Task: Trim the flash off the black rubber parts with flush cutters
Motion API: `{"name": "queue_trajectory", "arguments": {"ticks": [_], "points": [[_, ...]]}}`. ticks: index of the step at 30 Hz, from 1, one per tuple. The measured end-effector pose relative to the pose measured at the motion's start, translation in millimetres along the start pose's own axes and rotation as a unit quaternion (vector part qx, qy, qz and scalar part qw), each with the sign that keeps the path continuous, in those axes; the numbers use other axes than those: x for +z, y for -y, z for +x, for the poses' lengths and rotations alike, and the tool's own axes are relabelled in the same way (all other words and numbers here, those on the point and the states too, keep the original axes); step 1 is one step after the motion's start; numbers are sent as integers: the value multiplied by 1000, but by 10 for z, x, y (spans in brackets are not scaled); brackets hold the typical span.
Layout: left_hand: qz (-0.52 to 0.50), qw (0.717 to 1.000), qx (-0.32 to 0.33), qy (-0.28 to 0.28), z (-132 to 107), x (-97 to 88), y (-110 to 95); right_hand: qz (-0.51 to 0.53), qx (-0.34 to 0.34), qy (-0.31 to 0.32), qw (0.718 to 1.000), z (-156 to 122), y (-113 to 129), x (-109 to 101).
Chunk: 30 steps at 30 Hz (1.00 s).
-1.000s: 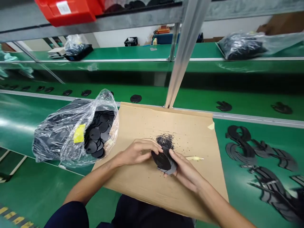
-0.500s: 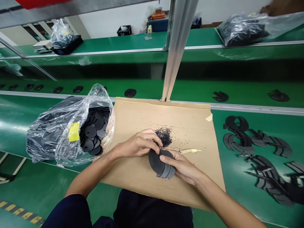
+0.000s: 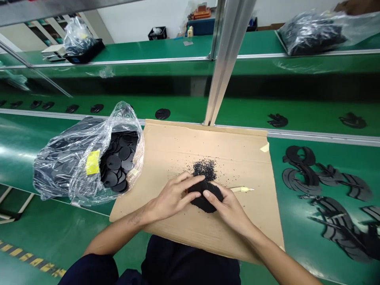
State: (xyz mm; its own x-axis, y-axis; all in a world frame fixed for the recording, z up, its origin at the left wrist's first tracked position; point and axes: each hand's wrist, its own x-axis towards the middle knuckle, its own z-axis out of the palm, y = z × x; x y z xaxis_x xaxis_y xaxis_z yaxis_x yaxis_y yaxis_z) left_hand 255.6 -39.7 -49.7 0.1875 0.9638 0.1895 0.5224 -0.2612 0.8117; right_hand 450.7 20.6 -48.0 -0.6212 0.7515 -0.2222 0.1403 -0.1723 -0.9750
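In the middle of the head view, both hands hold a stack of thin black discs (image 3: 205, 202) over a brown cardboard sheet (image 3: 175, 138). My left hand (image 3: 175, 196) pinches its left and top side between fingers and thumb. From the right, my right hand (image 3: 230, 206) grips the same stack, thumb on the near face and fingers hidden behind. Just beyond the stack lies a heap of tiny black scraps (image 3: 206, 168). A slim tool with a pale yellow handle (image 3: 244, 189) rests right of the hands.
A clear plastic bag (image 3: 68, 162) spills open at left, full of loose black discs (image 3: 113, 163). Curved black parts (image 3: 303, 174) lie in groups at right. A metal post (image 3: 228, 59) rises behind the cardboard, and small black pieces (image 3: 162, 114) line the belt beyond.
The stack has tilted, and the fanned grey curved edges below it no longer show. My left hand has closed more on it, its thumb now across the near face.
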Motion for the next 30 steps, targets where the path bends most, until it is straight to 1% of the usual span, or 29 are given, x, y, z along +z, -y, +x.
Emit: {"name": "queue_trajectory", "arguments": {"ticks": [3,9,11,13,17,18,20,23,26,28,30], "points": [[14,1000,16,2,-3,14,1,-15,-9,-6,1000,-5,-6,9],[22,999,34,-15,1,57,7,-21,-18,-10,1000,-32,-28,22],[24,999,33,-18,-7,65,3,-23,-24,-13,999,-39,-25,31],[16,999,17,-25,-11,77,-3,-23,-37,-22,999,-42,-14,44],[-37,996,-34,-74,10,126,-2,-28,-64,-69,995,-47,-5,73],[-52,994,-36,-86,19,139,3,-35,-68,-81,994,-49,-11,77],[-69,992,-19,-101,33,151,13,-54,-81,-90,991,-52,-31,70],[-43,993,44,-101,28,125,26,-107,-134,-76,982,-51,-51,17],[21,992,106,-64,9,62,20,-199,-224,-60,952,-55,-43,-61],[41,990,125,-52,7,22,-1,-246,-270,-52,929,-68,-31,-96],[26,989,127,-65,19,-6,-36,-256,-301,-52,917,-86,-23,-107]]}}
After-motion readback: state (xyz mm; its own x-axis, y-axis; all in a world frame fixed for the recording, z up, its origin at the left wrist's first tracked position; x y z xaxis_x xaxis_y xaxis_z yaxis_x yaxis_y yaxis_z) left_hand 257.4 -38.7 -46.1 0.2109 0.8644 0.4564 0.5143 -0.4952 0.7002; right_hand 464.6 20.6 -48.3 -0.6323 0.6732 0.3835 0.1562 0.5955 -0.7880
